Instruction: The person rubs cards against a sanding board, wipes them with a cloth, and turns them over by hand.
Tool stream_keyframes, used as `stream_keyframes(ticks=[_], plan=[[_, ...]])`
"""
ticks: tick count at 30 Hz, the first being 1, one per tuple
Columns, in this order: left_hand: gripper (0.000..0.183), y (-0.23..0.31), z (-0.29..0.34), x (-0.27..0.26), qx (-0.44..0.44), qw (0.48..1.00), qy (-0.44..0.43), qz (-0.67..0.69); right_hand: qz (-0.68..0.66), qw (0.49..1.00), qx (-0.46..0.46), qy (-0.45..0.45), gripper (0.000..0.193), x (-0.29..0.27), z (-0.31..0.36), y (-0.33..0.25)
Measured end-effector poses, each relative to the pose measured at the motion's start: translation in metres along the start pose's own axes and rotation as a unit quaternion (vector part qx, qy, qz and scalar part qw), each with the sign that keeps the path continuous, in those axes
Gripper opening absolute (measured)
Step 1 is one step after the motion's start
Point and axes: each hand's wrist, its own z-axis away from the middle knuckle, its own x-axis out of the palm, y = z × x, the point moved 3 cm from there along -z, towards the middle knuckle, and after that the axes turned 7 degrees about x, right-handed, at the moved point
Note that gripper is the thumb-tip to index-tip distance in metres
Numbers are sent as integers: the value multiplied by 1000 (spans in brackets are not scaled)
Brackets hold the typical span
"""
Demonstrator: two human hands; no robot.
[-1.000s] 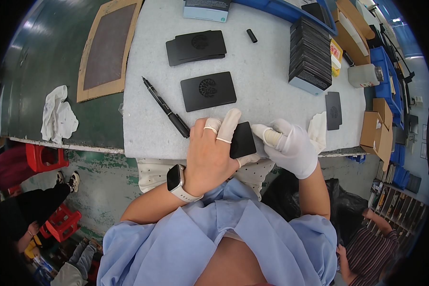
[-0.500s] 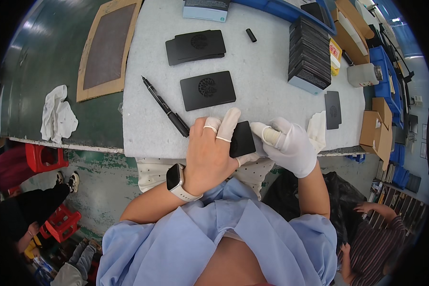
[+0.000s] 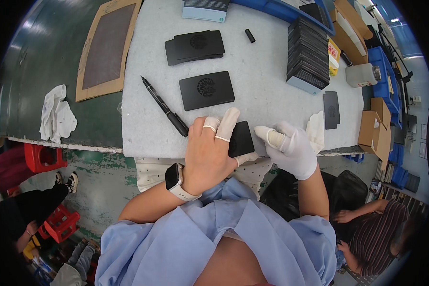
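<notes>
My left hand (image 3: 209, 140) wears finger cots on several fingers and a watch on the wrist. It grips a black card (image 3: 242, 139) near the table's front edge, thumb below and fingers above. My right hand (image 3: 291, 148), in a white glove with finger cots over it, is curled just right of that card, apart from it. Whether anything is inside its closed fingers is hidden. Beyond my left hand lies a single black card with a round emblem (image 3: 207, 90), and farther back a small stack of black cards (image 3: 195, 47). An uncapped black marker (image 3: 164, 106) lies to the left.
A loose marker cap (image 3: 250, 35) lies at the back. Right of it stands a long block of stacked black cards (image 3: 308, 55), near a blue tray (image 3: 271, 10). White cloths (image 3: 57, 114) (image 3: 315, 131), black cards (image 3: 331, 109) and a bottle (image 3: 362, 75) are around. Another person (image 3: 376, 229) is at lower right.
My right hand has drawn slightly to the right, away from the card in my left hand. My left hand stays nearly still. The person at lower right has shifted their arms.
</notes>
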Motion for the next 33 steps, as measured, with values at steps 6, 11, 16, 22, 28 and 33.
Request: stream_keyframes(ticks=[6,11,16,22,28,33], plan=[[89,0,0,0,4,1000,0,2,24,1000,-12,-3,32,2,-4,-3],[91,-1,1,0,13,1000,13,0,38,999,-27,7,29,4,-3,-4],[91,0,1,-1,9,1000,9,2,61,997,-43,5,30,5,0,-3],[91,0,1,1,8,1000,6,2,3,1000,-10,15,29,3,1,-2],[92,0,-1,-1,2,1000,0,1,39,999,-25,11,28,5,-2,-5],[92,0,0,-1,10,1000,3,4,31,999,-24,-8,29,1,0,-5]])
